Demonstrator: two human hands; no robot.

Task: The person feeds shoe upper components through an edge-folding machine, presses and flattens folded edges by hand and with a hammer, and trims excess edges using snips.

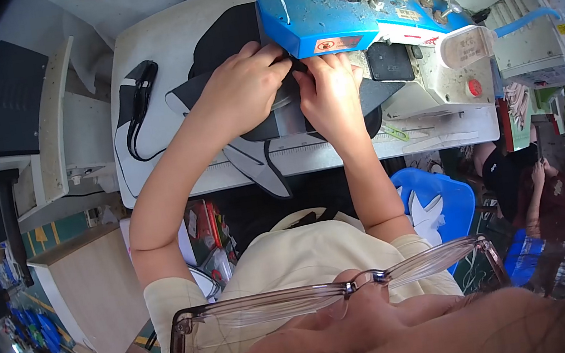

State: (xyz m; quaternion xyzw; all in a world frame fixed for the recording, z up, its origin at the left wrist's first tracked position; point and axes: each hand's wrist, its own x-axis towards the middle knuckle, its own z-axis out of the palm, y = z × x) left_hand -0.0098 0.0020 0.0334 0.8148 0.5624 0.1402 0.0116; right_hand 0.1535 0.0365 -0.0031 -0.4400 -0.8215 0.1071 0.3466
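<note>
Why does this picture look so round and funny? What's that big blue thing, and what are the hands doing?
There's just one picture, from a camera worn on a person's head. Its very wide view bends things, and even catches the glasses at the bottom. There's no robot: the left hand and right hand are the person's own. The blue machine looks like a sewing machine, though I can't see a needle. Both hands are at the dark material beside it; some fingertips are hidden, so I can't tell how tightly they grip. On the pale table you can also see a black cable and ruler markings near the front edge.
</note>
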